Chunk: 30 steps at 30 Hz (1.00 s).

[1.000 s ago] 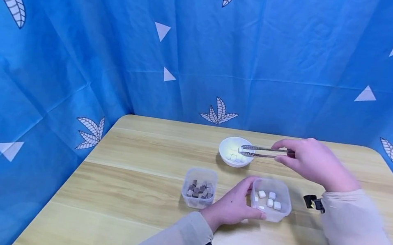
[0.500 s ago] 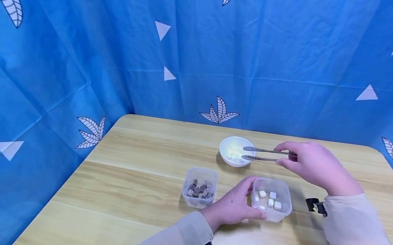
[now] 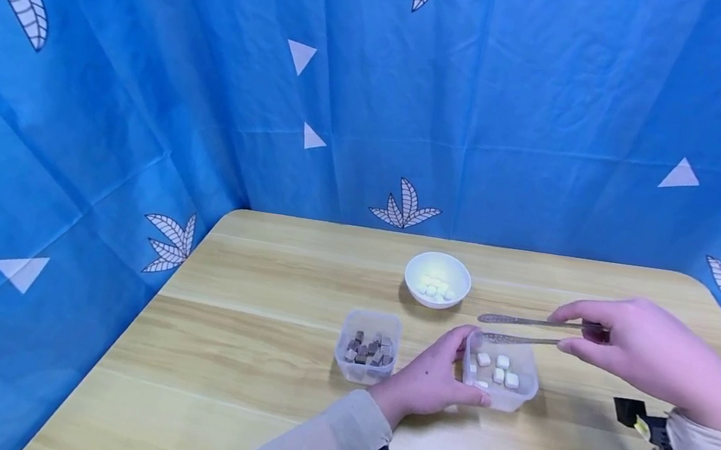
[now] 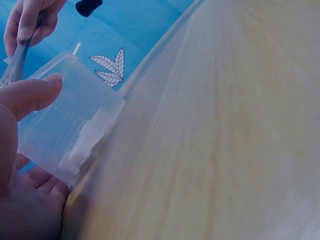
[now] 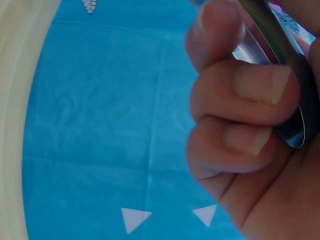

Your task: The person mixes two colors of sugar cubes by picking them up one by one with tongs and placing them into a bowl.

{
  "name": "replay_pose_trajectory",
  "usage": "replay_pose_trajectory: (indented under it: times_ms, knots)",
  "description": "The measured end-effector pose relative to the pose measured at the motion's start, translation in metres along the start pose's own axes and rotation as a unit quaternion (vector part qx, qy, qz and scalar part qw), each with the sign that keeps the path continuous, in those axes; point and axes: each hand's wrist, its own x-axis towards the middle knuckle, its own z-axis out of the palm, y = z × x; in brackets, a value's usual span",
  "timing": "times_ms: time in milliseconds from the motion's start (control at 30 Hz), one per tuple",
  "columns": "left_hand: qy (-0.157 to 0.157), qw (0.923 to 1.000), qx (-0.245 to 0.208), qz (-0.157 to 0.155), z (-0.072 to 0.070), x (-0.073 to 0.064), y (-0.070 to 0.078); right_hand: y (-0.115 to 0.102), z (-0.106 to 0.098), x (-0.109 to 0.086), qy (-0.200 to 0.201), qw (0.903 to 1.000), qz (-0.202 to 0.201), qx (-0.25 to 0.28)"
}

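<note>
In the head view my right hand [image 3: 631,352] grips metal tongs [image 3: 519,320], their arms spread with nothing between the tips. The tips hover over the far rim of a clear plastic box [image 3: 518,404], in which several white cubes [image 3: 499,376] lie. My left hand [image 3: 433,368] holds that box by its left side, thumb at the near side and fingers at the far side. The left wrist view shows the thumb [image 4: 37,95] against the box wall. Curled fingers [image 5: 240,95] wrap the tongs' handle in the right wrist view. A white bowl [image 3: 440,258] with several white pieces stands behind.
Left of my left hand is a second clear plastic box [image 3: 364,377] with several brown cubes [image 3: 371,350]. Everything stands on a wooden table [image 3: 233,360]. A blue curtain [image 3: 365,89] hangs along the back and left sides.
The tongs held a white piece over the bowl, then opened and let it go. My right hand has since moved right and nearer with the tongs. The left hand stays on the box.
</note>
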Motion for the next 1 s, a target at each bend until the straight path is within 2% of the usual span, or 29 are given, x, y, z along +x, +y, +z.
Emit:
replay_pose_trajectory:
  times_ms: [100,233,400,667,867,1000]
  knots:
    - [0.001,1.0000,-0.005,0.005,-0.001,0.000,0.000,-0.004,-0.002,-0.004,-0.051,0.9983,0.023,0.015]
    - [-0.004,0.9999,-0.012,0.007,-0.001,-0.001,0.000,-0.009,0.004,-0.003,-0.094,0.9951,0.018,0.025]
    - [-0.009,0.9997,-0.016,0.016,-0.001,-0.001,0.000,-0.012,0.015,0.004,-0.085,0.9962,-0.016,0.012]
    - [0.000,1.0000,-0.003,0.004,-0.002,-0.002,-0.001,-0.010,0.034,0.015,-0.081,0.9949,-0.059,-0.001]
    - [-0.002,0.9998,0.002,0.020,-0.003,0.002,0.001,-0.008,0.030,0.015,-0.075,0.9955,-0.058,0.001]
    - [-0.006,0.9999,-0.004,0.012,-0.002,0.002,0.001,-0.009,0.028,0.013,-0.075,0.9956,-0.055,0.003]
